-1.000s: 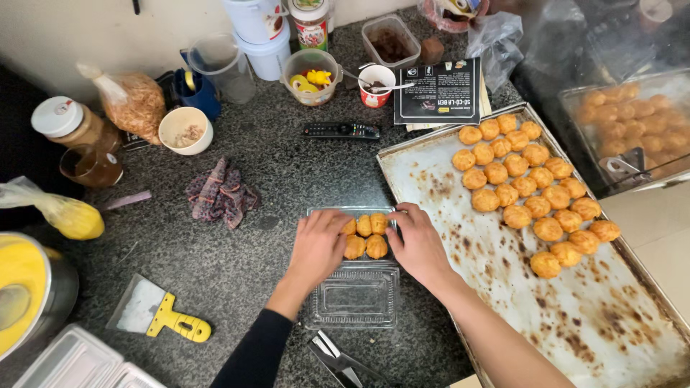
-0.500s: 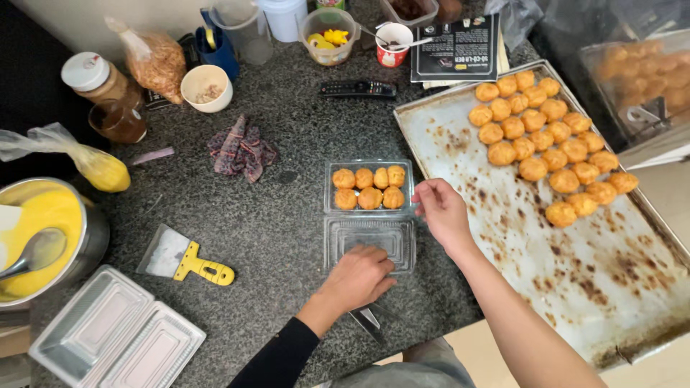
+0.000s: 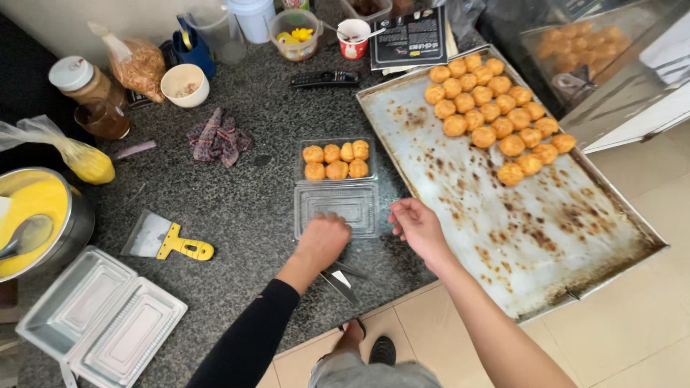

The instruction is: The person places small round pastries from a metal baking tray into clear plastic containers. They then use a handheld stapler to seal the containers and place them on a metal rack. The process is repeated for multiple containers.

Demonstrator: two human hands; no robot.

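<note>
A dark speckled granite counter (image 3: 237,208) fills the view, with pale floor tiles along its near edge and a wall at the far side. Nearest, at the left corner, an empty clear hinged container (image 3: 100,316) lies open. Just beyond it lies a yellow-handled scraper (image 3: 167,241), and at the left edge stands a metal pot of yellow batter (image 3: 36,215).

At the near edge of the counter, the left hand (image 3: 323,241), on a black-sleeved arm, rests with its fingers curled together, knuckles up, at the near rim of the open lid (image 3: 336,208) of a clear plastic box; whether it grips anything cannot be told. Metal tongs (image 3: 341,280) lie just under and near this hand. The right hand (image 3: 417,224) hovers just right of the lid, bare-armed, fingers loosely bent and slightly apart, holding nothing visible.

Beyond the lid, the box's tray (image 3: 336,159) holds seven golden pastry balls in two rows. To the right, a large stained baking sheet (image 3: 517,223) carries more of the same pastries (image 3: 496,115) bunched at its far end.

Farther left lie a crumpled dark cloth (image 3: 217,136), a small white bowl (image 3: 185,84) and a brown jar (image 3: 86,82). A black remote control (image 3: 325,77) and several cups line the far edge.
</note>
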